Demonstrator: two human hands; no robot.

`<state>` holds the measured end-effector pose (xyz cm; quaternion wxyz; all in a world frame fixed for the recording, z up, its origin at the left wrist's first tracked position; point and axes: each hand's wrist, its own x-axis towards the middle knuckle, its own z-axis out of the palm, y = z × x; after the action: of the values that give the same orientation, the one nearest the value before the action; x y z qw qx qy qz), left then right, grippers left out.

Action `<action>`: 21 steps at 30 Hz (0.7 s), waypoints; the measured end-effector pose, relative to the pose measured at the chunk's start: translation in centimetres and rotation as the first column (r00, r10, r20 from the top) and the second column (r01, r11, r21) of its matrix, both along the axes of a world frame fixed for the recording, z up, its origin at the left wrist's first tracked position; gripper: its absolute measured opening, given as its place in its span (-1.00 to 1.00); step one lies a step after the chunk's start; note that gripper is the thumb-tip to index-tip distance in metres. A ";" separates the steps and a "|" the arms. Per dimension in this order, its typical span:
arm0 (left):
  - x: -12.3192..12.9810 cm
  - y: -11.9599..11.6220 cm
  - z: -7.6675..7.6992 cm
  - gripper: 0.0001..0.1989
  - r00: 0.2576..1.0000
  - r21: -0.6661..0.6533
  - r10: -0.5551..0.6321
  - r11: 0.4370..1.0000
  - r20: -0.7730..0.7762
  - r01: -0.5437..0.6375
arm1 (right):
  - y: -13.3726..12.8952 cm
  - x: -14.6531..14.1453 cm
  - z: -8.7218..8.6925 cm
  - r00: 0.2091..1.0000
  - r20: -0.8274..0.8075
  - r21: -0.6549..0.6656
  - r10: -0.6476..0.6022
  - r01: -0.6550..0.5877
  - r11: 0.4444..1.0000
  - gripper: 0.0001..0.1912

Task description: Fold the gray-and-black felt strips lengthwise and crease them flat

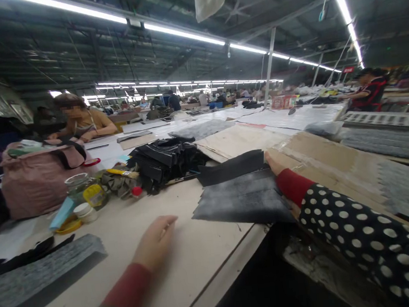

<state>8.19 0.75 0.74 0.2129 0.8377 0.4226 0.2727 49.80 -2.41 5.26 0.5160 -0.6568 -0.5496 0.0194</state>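
My right hand [273, 162] grips the right end of a stack of black fabric pieces [240, 193] at the table's front edge. One darker strip lies on top along the far side, and most of my right fingers are hidden by the cloth. My left hand [157, 242] is over the pale tabletop [186, 266], apart from the fabric, slightly blurred with its fingers drawn together. A tiny light spot shows at the fingers; I cannot make out what it is. Behind the stack lies a heap of black cut pieces [165, 159].
At left are a glass jar [77, 182], a white small jar [85, 212], a yellow-handled brush [121, 172] and a pink bag [43, 176]. Grey fabric strips [56, 269] lie front left, brown cardboard [335, 160] at right. A co-worker [87, 119] leans over the table beyond.
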 end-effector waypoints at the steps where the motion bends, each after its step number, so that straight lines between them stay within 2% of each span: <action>1: 1.6 -0.1 0.6 -0.72 0.998 0.022 -0.069 0.997 0.009 0.069 | 0.1 0.4 -0.4 0.998 -0.035 -0.007 -0.043 0.043 0.999 -0.58; 3: 5.1 -0.2 1.8 -0.74 0.983 0.057 -0.181 0.982 0.038 0.178 | 0.5 0.9 -0.9 0.992 -0.092 -0.033 -0.091 0.088 0.996 -0.53; 8: 14.0 0.9 4.8 -0.73 0.935 0.151 -0.338 0.935 0.111 0.320 | 1.0 1.0 -0.5 0.994 -0.079 -0.041 0.072 -0.075 0.996 -0.54; 11: 18.0 2.7 7.1 -0.67 0.923 0.202 -0.374 0.915 0.096 0.350 | 0.7 0.2 0.2 0.989 -0.048 -0.028 0.143 -0.144 0.989 -0.51; 14: 20.8 4.2 9.8 -0.53 0.914 0.275 -0.403 0.885 0.053 0.375 | 0.3 -1.1 0.9 0.965 -0.010 -0.001 0.262 -0.262 0.965 -0.51; 16: 22.1 4.8 11.4 -0.42 0.886 0.364 -0.461 0.819 -0.041 0.443 | 0.2 -1.8 1.3 0.951 0.008 0.023 0.309 -0.309 0.951 -0.52; 18: 22.8 4.9 12.5 -0.36 0.843 0.431 -0.503 0.729 -0.191 0.532 | 0.2 -2.3 1.5 0.944 0.036 0.043 0.327 -0.328 0.944 -0.54; 21: 23.4 4.6 13.4 -0.40 0.795 0.471 -0.456 0.642 -0.400 0.605 | 0.4 -2.3 1.5 0.944 0.083 0.072 0.320 -0.326 0.943 -0.56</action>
<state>31.63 5.33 14.11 -0.0341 0.9749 0.0753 0.2068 47.46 -2.01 6.76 0.5135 -0.5355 -0.6680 0.0575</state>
